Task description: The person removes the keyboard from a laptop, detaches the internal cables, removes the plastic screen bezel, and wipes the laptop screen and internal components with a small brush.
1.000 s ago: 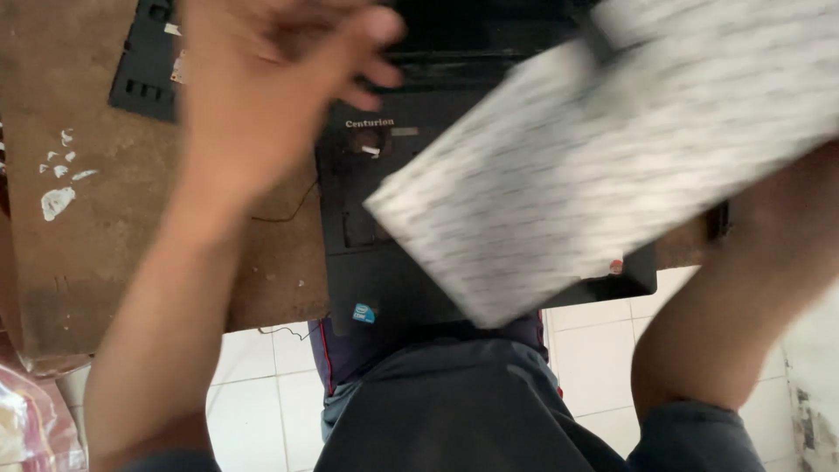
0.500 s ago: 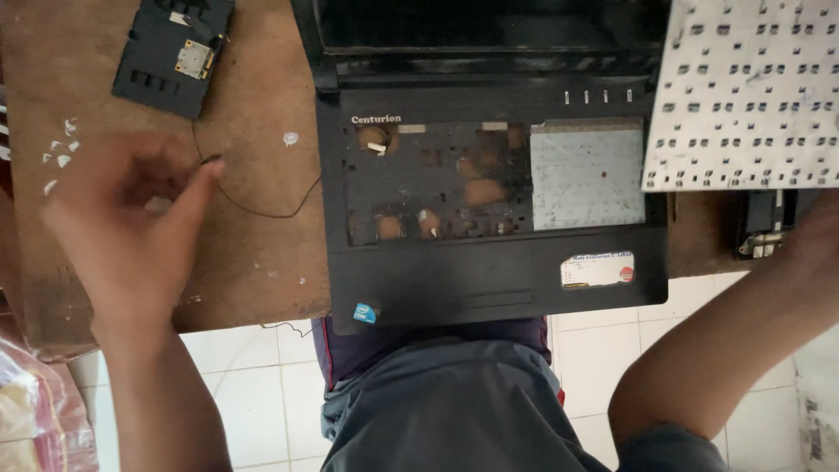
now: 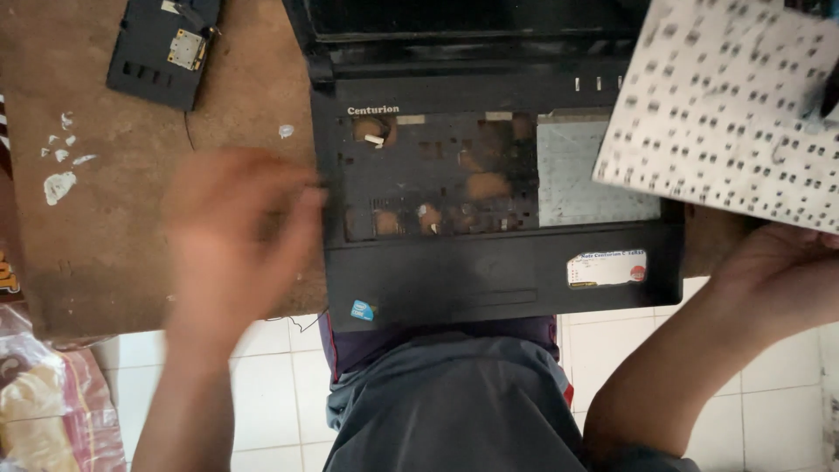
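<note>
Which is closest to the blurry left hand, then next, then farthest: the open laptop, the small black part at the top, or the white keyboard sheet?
From the left hand:
1. Laptop, right beside it.
2. Small black part, above on the table.
3. White keyboard sheet, far right.

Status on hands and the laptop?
Left hand blurred, open, at laptop left edge. Right hand under lifted keyboard. Keyboard bay exposed.

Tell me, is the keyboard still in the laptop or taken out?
Out. The keyboard is lifted off at the right, underside up, near the right hand. The laptop shows a bare, open bay.
</note>
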